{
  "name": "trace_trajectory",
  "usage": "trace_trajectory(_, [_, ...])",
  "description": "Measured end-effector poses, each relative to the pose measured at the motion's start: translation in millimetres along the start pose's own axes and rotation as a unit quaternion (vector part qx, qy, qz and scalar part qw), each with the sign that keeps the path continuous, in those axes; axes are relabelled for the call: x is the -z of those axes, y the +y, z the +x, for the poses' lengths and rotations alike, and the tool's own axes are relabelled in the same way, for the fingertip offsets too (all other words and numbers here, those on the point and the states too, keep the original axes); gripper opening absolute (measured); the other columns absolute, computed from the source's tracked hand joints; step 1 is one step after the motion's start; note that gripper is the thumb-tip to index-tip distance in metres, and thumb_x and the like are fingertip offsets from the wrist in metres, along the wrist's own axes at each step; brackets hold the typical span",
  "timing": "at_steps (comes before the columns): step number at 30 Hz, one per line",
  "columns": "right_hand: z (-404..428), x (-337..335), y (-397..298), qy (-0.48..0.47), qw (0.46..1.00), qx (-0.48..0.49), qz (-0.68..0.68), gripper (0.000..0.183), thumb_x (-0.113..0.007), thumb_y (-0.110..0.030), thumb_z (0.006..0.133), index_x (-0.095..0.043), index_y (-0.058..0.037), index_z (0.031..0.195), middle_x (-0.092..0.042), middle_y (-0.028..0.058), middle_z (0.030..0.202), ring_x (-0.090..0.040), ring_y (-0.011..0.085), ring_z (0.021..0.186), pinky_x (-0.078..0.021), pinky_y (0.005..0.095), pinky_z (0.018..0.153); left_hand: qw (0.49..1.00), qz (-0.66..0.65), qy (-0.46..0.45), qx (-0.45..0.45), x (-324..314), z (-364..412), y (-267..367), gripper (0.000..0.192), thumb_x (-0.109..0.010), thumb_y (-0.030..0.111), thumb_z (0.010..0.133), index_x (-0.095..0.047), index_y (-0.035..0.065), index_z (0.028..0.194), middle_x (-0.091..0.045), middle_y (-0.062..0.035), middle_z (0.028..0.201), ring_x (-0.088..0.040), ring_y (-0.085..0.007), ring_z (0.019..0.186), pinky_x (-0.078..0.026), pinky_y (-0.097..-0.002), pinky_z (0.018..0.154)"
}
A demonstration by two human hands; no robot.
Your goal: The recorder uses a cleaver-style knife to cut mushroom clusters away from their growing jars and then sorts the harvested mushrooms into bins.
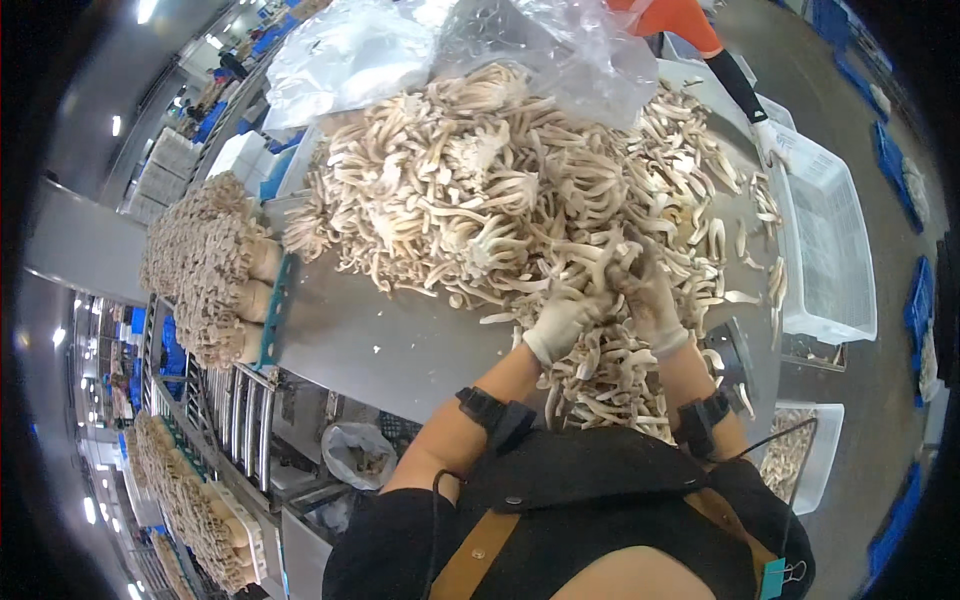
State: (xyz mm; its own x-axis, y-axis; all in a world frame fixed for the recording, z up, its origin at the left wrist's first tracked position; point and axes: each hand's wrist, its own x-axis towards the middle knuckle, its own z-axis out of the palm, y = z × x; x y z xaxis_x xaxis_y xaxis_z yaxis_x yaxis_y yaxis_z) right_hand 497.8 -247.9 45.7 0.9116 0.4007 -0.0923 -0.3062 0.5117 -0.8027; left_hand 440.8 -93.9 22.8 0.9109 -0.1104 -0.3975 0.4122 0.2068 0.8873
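Observation:
A large heap of long-stemmed mushrooms (465, 180) covers much of the metal table (375, 345). My left hand (561, 322), in a soiled white glove, grips mushroom stems at the near edge of the heap. Close beside it, my right hand (651, 296), gloved too, has its fingers closed around part of a mushroom cluster (596, 259). The fingertips of both hands are partly hidden among the stems. Below the hands, loose separated mushrooms (607, 375) lie piled against the table's near side, close to my apron (577, 472).
Clear plastic sheeting (360, 64) lies over the far side. At left, a green-edged crate (276, 307) holds uncut mushroom blocks beside a roller conveyor (251, 427). A co-worker's gloved hand (769, 142) touches a white basket (829, 247). A white bin (814, 457) holds mushrooms at lower right.

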Motion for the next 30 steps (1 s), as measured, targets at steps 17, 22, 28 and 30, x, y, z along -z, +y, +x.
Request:
trace_trajectory(17, [85.0, 35.5, -39.5, -0.262, 0.755, -0.121, -0.588, 0.079, -0.069, -0.007, 0.078, -0.026, -0.0037, 0.145, -0.049, 0.0128, 0.129, -0.047, 0.0139, 0.113, -0.0454, 0.0286, 0.089, 0.975, 0.223, 0.019, 0.007, 62.7, -17.7, -6.4, 0.077, -0.073, 0.023, 0.080, -0.030, 0.0006, 0.139, -0.060, -0.0141, 0.105, -0.059, -0.0199, 0.088, -0.048, -0.0297, 0.080])
trace_trajectory(22, [235.2, 119.1, -16.5, 0.022, 0.942, 0.022, -0.335, 0.055, -0.054, -0.011, 0.091, -0.032, -0.0002, 0.140, -0.045, 0.0175, 0.133, -0.047, 0.0206, 0.119, -0.0405, 0.0325, 0.100, 0.941, 0.332, -0.003, -0.065, 57.3, -12.6, 21.8, 0.072, -0.069, 0.011, 0.077, -0.033, -0.0041, 0.138, -0.051, -0.0183, 0.131, -0.049, -0.0226, 0.120, -0.037, -0.0310, 0.102])
trace_trajectory(28, [258.5, 109.9, 16.2, -0.074, 0.963, -0.121, -0.229, 0.048, -0.052, -0.018, 0.095, -0.038, -0.0011, 0.137, -0.044, 0.0161, 0.136, -0.046, 0.0243, 0.122, -0.0386, 0.0347, 0.103, 0.997, 0.037, 0.023, -0.058, 56.0, -4.3, 40.3, 0.053, -0.061, 0.018, 0.089, -0.041, -0.0021, 0.134, -0.055, -0.0124, 0.125, -0.052, -0.0182, 0.114, -0.041, -0.0299, 0.099])
trace_trajectory(30, [228.9, 105.5, -13.8, -0.207, 0.919, -0.054, -0.331, 0.044, -0.052, -0.018, 0.094, -0.044, 0.0000, 0.133, -0.054, 0.0129, 0.126, -0.051, 0.0235, 0.116, -0.0389, 0.0317, 0.102, 0.997, -0.071, 0.013, -0.033, 47.0, 4.3, 40.8, 0.052, -0.058, 0.023, 0.092, -0.041, -0.0023, 0.134, -0.055, -0.0119, 0.124, -0.053, -0.0185, 0.113, -0.042, -0.0299, 0.097])
